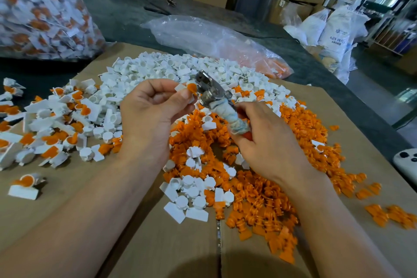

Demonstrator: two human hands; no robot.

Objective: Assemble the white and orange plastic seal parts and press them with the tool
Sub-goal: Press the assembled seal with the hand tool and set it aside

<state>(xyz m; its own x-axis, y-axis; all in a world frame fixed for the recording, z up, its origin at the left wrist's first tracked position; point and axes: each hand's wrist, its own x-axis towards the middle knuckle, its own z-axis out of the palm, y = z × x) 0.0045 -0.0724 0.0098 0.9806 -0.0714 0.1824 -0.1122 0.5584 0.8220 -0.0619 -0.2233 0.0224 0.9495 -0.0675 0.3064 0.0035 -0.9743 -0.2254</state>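
Well, a big brown cardboard (158, 244) lies flat. Past the cardboard's far left corner stands a fat clear bag (38, 7) full of white and orange seals. A heap of white parts (158, 67) covers the far side of the cardboard, and a heap of orange parts (270, 187) covers its right side. Above the middle of the cardboard, the right hand (266, 142) has its fingers curled tight round the wrapped handle of the metal tool (214, 95). The left hand (149, 115) pinches one small seal (188, 88) between thumb and bent fingers, right against the tool's head.
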